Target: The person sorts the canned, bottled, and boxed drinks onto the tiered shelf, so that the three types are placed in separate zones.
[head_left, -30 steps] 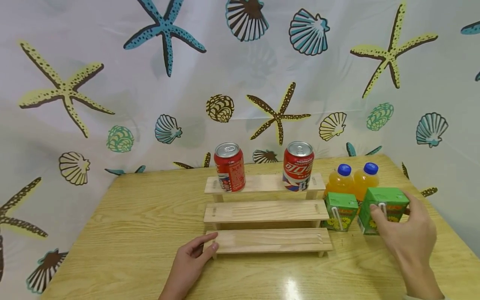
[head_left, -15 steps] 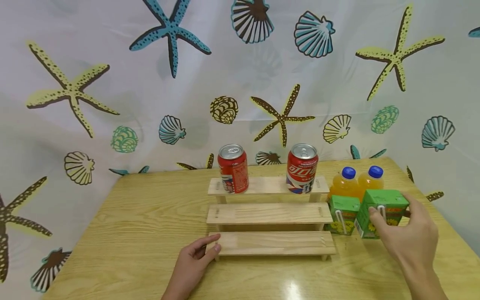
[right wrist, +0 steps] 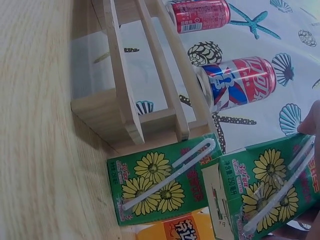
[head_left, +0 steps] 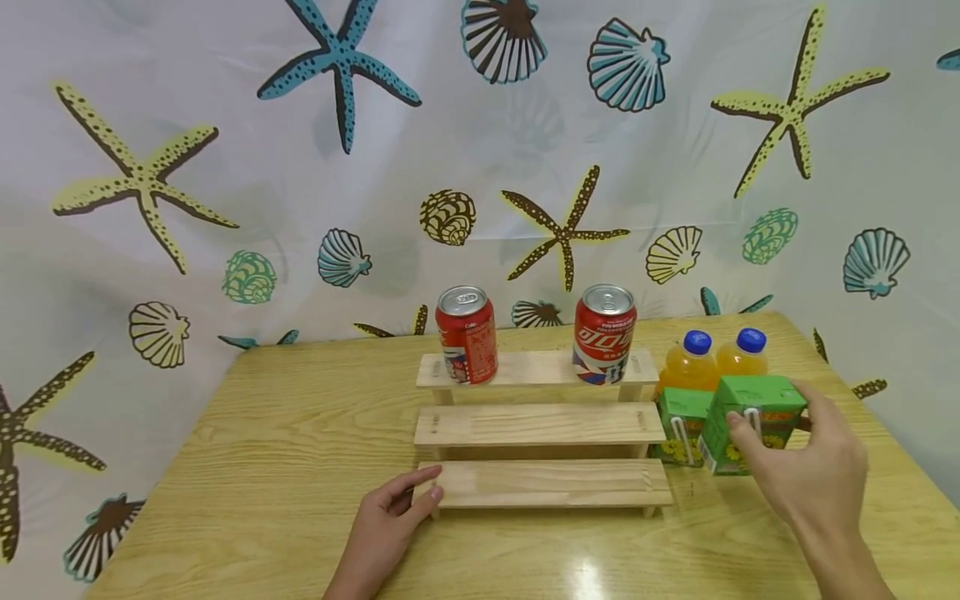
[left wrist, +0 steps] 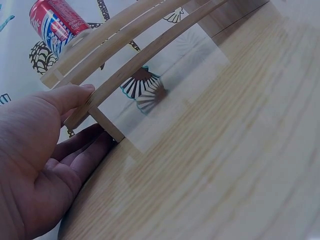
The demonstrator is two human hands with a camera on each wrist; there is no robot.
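Note:
A three-tier wooden rack [head_left: 536, 425] stands on the table. My left hand [head_left: 390, 517] holds the left end of its lowest shelf, the thumb on the board and the other fingers around the end, partly hidden behind the leg in the left wrist view. To the rack's right, my right hand [head_left: 817, 467] grips a green drink carton [head_left: 757, 417] with a white straw on its front, thumb on the front and fingers on the far side. That carton's pale underside shows in the right wrist view. Beside it a second green carton [head_left: 678, 429] stands at the rack's right end, partly covered.
Two red cola cans [head_left: 467, 337] stand apart on the top shelf, the right-hand can [head_left: 603, 337] near its end. Behind the cartons are two orange drink bottles [head_left: 690, 362] with blue caps. A shell-patterned cloth [head_left: 397, 167] hangs behind the table [head_left: 300, 433].
My right hand has shifted the held carton slightly left, so it now overlaps the second carton in the head view. The left hand keeps its hold on the rack. The head view has shifted slightly.

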